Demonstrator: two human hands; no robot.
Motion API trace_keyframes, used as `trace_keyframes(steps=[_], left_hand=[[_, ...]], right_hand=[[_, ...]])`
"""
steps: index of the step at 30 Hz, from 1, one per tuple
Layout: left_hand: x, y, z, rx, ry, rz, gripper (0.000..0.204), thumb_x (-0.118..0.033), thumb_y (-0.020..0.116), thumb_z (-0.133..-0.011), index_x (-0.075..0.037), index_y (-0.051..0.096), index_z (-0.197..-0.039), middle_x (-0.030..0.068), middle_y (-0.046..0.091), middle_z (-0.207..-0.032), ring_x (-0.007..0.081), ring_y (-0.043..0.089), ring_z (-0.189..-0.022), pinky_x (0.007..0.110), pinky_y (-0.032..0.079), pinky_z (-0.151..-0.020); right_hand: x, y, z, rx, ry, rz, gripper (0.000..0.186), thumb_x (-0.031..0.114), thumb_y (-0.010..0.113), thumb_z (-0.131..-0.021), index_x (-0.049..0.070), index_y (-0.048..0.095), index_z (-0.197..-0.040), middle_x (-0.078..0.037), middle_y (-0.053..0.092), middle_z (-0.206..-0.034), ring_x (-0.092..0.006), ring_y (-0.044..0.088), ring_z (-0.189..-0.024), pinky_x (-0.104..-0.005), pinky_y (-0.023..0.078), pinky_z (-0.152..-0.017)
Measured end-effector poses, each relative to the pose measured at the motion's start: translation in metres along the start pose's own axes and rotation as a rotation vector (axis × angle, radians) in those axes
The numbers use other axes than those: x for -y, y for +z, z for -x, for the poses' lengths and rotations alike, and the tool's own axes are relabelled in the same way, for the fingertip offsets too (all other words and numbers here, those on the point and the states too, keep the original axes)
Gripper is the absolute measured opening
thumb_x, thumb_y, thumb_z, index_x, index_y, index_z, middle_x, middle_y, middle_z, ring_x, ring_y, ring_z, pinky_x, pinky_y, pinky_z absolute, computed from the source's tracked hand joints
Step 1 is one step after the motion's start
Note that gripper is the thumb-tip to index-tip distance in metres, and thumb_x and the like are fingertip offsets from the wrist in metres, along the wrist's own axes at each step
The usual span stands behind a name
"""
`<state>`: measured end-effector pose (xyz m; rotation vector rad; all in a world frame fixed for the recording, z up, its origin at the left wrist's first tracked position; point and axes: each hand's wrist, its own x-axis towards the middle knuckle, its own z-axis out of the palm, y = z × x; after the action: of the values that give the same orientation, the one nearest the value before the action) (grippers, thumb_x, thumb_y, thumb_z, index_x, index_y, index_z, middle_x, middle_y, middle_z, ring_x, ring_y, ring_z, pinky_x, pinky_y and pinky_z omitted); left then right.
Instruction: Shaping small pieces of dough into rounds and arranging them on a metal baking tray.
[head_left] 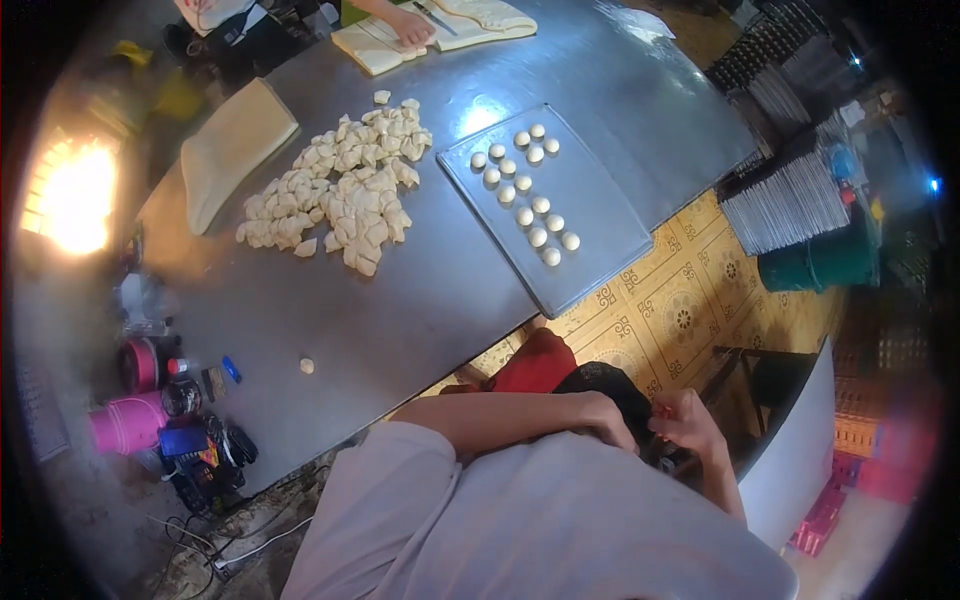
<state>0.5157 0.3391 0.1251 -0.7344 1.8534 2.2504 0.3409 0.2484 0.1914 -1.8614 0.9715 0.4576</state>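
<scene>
In the lower right of the frame, the wearer's left hand hangs off the near side of the metal table, beside a dark cloth shape; its fingers bend downward and are partly hidden, so I cannot tell whether they hold anything. The right hand, just to its right and apart from it, is drawn up with its fingers curled narrowly inward; a small bit of red shows at them, but whether it is gripped I cannot tell. Above the hands, right of centre, a flat metal tray lies on the table, its lower corner by the table's edge, with round white dough balls in slanting rows on its left part. A heap of cut dough pieces spreads across the upper left of centre, beside a thick dough slab farther left. One single dough lump sits alone in the lower left part of the table. At the top, a co-worker's hand rests on a flat dough sheet, near a knife.
</scene>
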Motion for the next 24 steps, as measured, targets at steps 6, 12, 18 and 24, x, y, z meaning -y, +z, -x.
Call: trace_keyframes(steps=[6,12,18,24], left_hand=[[-0.029,0.0,0.04,-0.118,0.067,-0.194,0.058,-0.049,0.044,-0.107,-0.012,0.051,-0.152,0.0158,0.065,-0.141,0.0277,0.06,-0.129,0.041,0.045,-0.108],[0.042,-0.018,0.116,-0.746,0.461,0.403,0.056,-0.039,0.057,-0.108,0.003,0.056,-0.145,0.0143,0.064,-0.144,0.0235,0.057,-0.134,0.034,0.042,-0.114],[0.198,-0.048,0.201,-1.719,0.107,0.563,0.036,-0.03,0.063,-0.103,-0.002,0.07,-0.123,0.0077,0.075,-0.108,0.0169,0.067,-0.102,0.035,0.052,-0.094],[0.298,-0.106,0.291,-2.331,-0.455,0.302,0.043,-0.034,0.066,-0.096,-0.008,0.067,-0.13,0.0178,0.075,-0.106,0.0355,0.072,-0.103,0.046,0.055,-0.09]], right_hand=[[-0.025,0.016,0.011,-0.024,-0.085,0.118,0.02,0.017,0.076,-0.075,0.0,0.068,-0.08,-0.012,0.063,-0.063,-0.0193,0.063,-0.061,-0.0366,0.049,-0.059],[-0.057,0.047,0.014,0.122,0.06,0.026,0.018,0.017,0.075,-0.077,0.0,0.07,-0.081,-0.012,0.066,-0.066,-0.0195,0.065,-0.063,-0.0363,0.049,-0.061],[-0.113,0.034,-0.018,0.232,0.095,0.136,0.017,0.017,0.074,-0.079,0.001,0.07,-0.081,-0.011,0.067,-0.068,-0.0194,0.066,-0.065,-0.036,0.05,-0.062],[-0.176,-0.012,-0.063,0.38,0.11,0.256,0.016,0.016,0.073,-0.081,0.001,0.071,-0.082,-0.011,0.069,-0.07,-0.0192,0.067,-0.067,-0.0356,0.05,-0.063]])
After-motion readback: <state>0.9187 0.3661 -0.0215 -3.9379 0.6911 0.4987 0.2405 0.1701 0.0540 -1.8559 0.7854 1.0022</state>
